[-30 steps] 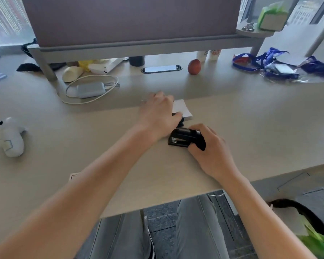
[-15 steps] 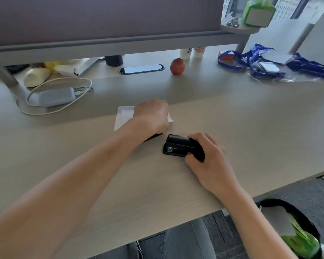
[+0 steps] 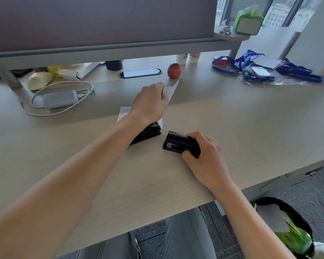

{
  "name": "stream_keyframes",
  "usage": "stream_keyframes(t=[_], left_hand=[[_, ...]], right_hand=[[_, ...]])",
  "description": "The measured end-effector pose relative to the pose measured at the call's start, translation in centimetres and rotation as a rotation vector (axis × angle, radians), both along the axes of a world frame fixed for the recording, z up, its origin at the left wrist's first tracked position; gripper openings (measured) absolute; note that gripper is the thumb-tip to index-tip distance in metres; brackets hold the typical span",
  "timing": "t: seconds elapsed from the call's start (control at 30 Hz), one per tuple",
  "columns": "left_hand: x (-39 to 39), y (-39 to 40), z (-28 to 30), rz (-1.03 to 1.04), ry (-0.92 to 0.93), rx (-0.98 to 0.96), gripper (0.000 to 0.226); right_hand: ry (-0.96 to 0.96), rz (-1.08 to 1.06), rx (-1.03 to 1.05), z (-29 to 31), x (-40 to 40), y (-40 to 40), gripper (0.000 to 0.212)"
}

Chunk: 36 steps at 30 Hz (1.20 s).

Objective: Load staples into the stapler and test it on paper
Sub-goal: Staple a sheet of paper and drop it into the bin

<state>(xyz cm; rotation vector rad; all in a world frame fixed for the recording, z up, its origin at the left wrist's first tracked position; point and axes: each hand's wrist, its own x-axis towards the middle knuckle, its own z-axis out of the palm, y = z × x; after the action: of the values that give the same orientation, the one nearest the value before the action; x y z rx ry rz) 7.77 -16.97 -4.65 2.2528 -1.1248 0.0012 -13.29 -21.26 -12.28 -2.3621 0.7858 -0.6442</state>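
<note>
A small black stapler (image 3: 176, 143) lies on the beige desk (image 3: 251, 128), and my right hand (image 3: 204, 156) grips its rear end. My left hand (image 3: 150, 103) is raised a little above the desk, pinching a white sheet of paper (image 3: 171, 90) whose corner sticks up toward the back. A white paper pad (image 3: 124, 112) lies flat under that hand, partly hidden by my wrist. A second black object (image 3: 148, 133), shaped like another stapler, sits beside the pad under my left forearm.
Behind the paper stand a red apple (image 3: 174, 70), a grey power adapter with white cable (image 3: 60, 99) and blue lanyards (image 3: 260, 68) at the right. A partition with a shelf (image 3: 110, 49) closes off the back. A bin with green bag (image 3: 292, 232) sits right of my legs.
My left hand has lifted off the pad with a sheet of paper pinched in it. My right hand stays on the stapler. The camera has tilted.
</note>
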Motion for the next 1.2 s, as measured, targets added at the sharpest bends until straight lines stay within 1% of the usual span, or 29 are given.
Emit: stream_keyframes(t=[0.03, 0.1, 0.2, 0.27, 0.33, 0.4, 0.53, 0.6, 0.63, 0.67, 0.77, 0.8, 0.87, 0.93, 1.03, 1.13, 1.2], left_hand=[[-0.1, 0.2, 0.4, 0.004, 0.029, -0.092, 0.019], [-0.3, 0.9, 1.4, 0.007, 0.148, -0.276, 0.021], [-0.9, 2.7, 3.0, 0.003, 0.451, -0.519, 0.019], [-1.4, 4.0, 3.5, -0.011, 0.680, -0.628, 0.021], [-1.9, 5.2, 3.4, -0.020, 0.837, -0.661, 0.025], [-2.3, 6.2, 2.8, 0.006, 0.925, -0.657, 0.029], [-2.9, 7.7, 1.4, 0.067, 1.030, -0.639, 0.027], [-3.2, 8.6, 0.8, 0.071, 1.070, -0.635, 0.029], [-3.3, 9.2, 0.7, 0.066, 1.087, -0.640, 0.031], [-3.4, 9.7, 0.6, 0.060, 1.101, -0.649, 0.031], [-3.7, 11.4, 0.6, 0.031, 1.121, -0.673, 0.032], [-3.8, 11.9, 0.5, 0.020, 1.117, -0.669, 0.032], [-4.0, 12.7, 0.4, -0.006, 1.118, -0.639, 0.032], [-4.1, 13.5, 0.2, -0.032, 1.098, -0.564, 0.032], [-4.3, 14.2, -0.2, -0.043, 1.010, -0.428, 0.029], [-4.3, 14.7, -0.1, -0.030, 0.930, -0.349, 0.027], [-4.3, 14.7, 0.1, -0.027, 0.868, -0.301, 0.027]], right_hand=[[0.012, -0.014, -0.013, 0.2, 0.0, 0.2, 0.030], [0.053, -0.042, -0.070, 0.6, -0.3, 0.8, 0.030], [0.105, -0.074, -0.144, 1.0, -0.9, 1.7, 0.032], [0.133, -0.104, -0.161, 1.2, -1.5, 2.2, 0.031], [0.154, -0.138, -0.143, 1.5, -2.2, 2.6, 0.028], [0.110, -0.155, -0.026, 2.0, -3.0, 2.9, 0.025], [-0.110, -0.174, 0.523, 3.7, -4.3, 3.7, 0.018], [-0.160, -0.159, 0.764, 4.2, -4.8, 4.0, 0.019], [-0.164, -0.148, 0.836, 4.3, -5.0, 4.1, 0.020], [-0.162, -0.134, 0.889, 4.4, -5.1, 4.2, 0.022], [-0.177, -0.118, 1.024, 4.7, -5.1, 4.7, 0.044], [-0.189, -0.122, 1.063, 4.9, -5.1, 4.8, 0.047], [-0.173, -0.091, 1.101, 5.1, -5.1, 5.2, 0.048], [-0.153, 0.000, 1.121, 5.0, -5.2, 5.7, 0.050], [-0.171, 0.067, 1.134, 4.9, -5.3, 6.6, 0.048], [-0.141, 0.105, 1.095, 4.7, -5.4, 6.8, 0.039], [-0.120, 0.145, 1.108, 4.7, -5.5, 6.9, 0.044]])
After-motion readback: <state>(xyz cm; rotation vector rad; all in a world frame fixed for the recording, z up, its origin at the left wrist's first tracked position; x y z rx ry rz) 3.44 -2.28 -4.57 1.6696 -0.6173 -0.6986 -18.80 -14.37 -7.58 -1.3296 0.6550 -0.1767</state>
